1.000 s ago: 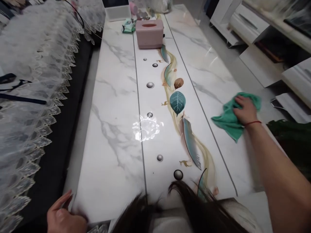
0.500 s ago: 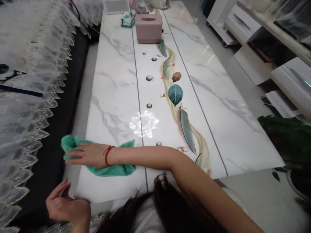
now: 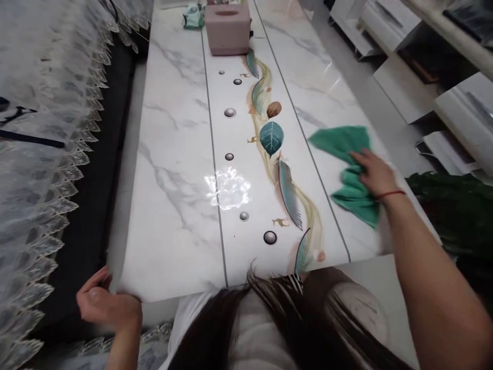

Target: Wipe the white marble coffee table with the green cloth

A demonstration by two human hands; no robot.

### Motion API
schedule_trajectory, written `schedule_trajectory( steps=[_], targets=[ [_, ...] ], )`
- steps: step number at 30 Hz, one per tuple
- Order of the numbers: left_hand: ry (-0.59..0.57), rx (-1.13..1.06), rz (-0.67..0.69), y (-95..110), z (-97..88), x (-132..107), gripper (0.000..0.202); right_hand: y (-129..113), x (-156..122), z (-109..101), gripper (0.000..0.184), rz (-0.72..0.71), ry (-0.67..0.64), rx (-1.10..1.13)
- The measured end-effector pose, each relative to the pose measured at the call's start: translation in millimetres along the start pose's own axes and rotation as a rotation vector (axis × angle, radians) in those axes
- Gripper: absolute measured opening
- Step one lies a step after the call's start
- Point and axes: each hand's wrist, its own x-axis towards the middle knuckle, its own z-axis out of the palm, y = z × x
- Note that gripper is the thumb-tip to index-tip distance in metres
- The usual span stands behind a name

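A long white marble-patterned table [image 3: 177, 169] with a printed leaf and feather strip runs away from me. My right hand [image 3: 373, 172] presses flat on a green cloth [image 3: 344, 154] at the table's right side, fingers spread over the fabric. A red string circles that wrist. My left hand [image 3: 103, 303] rests at the table's near left corner, fingers curled around the edge. My dark hair hangs into the bottom of the view.
A pink tissue box [image 3: 227, 28] and a small green packet [image 3: 192, 15] stand at the far end. A sofa with a white lace cover [image 3: 42, 133] lines the left side. White cabinets [image 3: 435, 82] and a dark green plant [image 3: 458, 205] are on the right.
My right hand swept the green cloth from the table's right side to the near left, then back across to the right side. My left hand stayed at the near left corner.
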Motion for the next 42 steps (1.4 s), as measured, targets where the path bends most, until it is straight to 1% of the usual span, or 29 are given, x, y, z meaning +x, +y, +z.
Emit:
schedule_trajectory(
  steps=[1,2,3,4,6,7,9,12,13,14,15,16,17,18,20,21,23,24,26,27,29,32,34,36,37,38,39,40,42],
  targets=[
    [0.037,-0.028,-0.01,1,0.4,-1,0.053,24,-5,-8,0.084,0.166,0.062,-0.003],
    [0.062,-0.052,-0.02,2,1.0,-2,0.054,38,-12,-14,0.084,0.272,0.119,-0.004],
    [0.071,-0.069,-0.029,3,1.6,-2,0.056,43,-21,-16,0.085,0.327,0.167,0.0],
    [0.066,-0.079,-0.036,4,2.3,-3,0.058,39,-30,-15,0.085,0.345,0.2,0.01],
    [0.07,-0.095,-0.053,7,3.9,-4,0.06,7,-48,-2,0.085,0.277,0.202,0.04],
    [0.08,-0.1,-0.059,8,4.7,-5,0.061,-18,-58,9,0.084,0.186,0.164,0.053],
    [0.096,-0.101,-0.064,13,6.4,-5,0.06,-85,-80,37,0.083,-0.048,0.044,0.091],
    [0.097,-0.128,-0.058,18,9.2,-6,0.058,-213,-131,86,0.085,-0.453,-0.159,0.144],
    [0.1,-0.146,-0.059,19,10.1,-6,0.058,-257,-155,101,0.084,-0.633,-0.239,0.156],
    [0.11,-0.168,-0.065,19,11.1,-6,0.058,-300,-181,114,0.079,-0.904,-0.316,0.119],
    [0.124,-0.191,-0.074,18,11.9,-5,0.058,-338,-208,126,0.073,-1.165,-0.358,0.076],
    [0.14,-0.204,-0.087,17,12.5,-5,0.057,-371,-234,135,0.068,-1.355,-0.352,0.046],
    [0.146,-0.2,-0.096,15,13.0,-4,0.055,-397,-258,141,0.065,-1.49,-0.34,0.03],
    [0.148,-0.183,-0.098,14,13.1,-3,0.053,-415,-277,145,0.063,-1.586,-0.326,0.026],
    [0.156,-0.135,-0.088,12,12.9,-1,0.051,-429,-298,147,0.063,-1.663,-0.328,0.039],
    [0.158,-0.123,-0.075,12,12.5,0,0.05,-426,-299,145,0.064,-1.665,-0.348,0.048],
    [0.145,-0.122,-0.046,12,11.5,1,0.05,-402,-285,139,0.067,-1.61,-0.402,0.069],
    [0.134,-0.117,-0.033,12,11.0,1,0.051,-382,-272,135,0.068,-1.559,-0.43,0.095],
    [0.104,-0.083,-0.011,13,10.1,2,0.051,-330,-242,123,0.071,-1.405,-0.472,0.179],
    [0.098,-0.063,-0.006,12,9.8,2,0.052,-297,-225,116,0.074,-1.3,-0.475,0.227],
    [0.092,-0.042,-0.002,11,9.6,4,0.053,-221,-193,98,0.079,-1.046,-0.42,0.285],
    [0.099,-0.035,0.0,8,9.9,5,0.053,-88,-151,64,0.079,-0.606,-0.192,0.185],
    [0.114,-0.04,0.002,7,10.2,5,0.053,-2,-129,42,0.067,-0.298,0.002,0.077],
    [0.125,-0.05,0.006,6,10.2,4,0.055,64,-117,27,0.051,-0.059,0.152,0.011],
    [0.133,-0.056,0.009,6,10.1,3,0.056,86,-114,23,0.047,0.033,0.202,-0.019],
    [0.136,-0.065,0.011,7,10.0,2,0.057,99,-113,22,0.047,0.098,0.231,-0.05],
    [0.135,-0.077,0.006,8,9.8,1,0.058,103,-114,23,0.049,0.131,0.234,-0.079],
    [0.129,-0.087,-0.002,9,9.7,0,0.058,100,-117,27,0.054,0.14,0.223,-0.098],
    [0.112,-0.095,-0.017,12,9.6,-2,0.056,70,-131,39,0.065,0.089,0.182,-0.088]
  ],
)
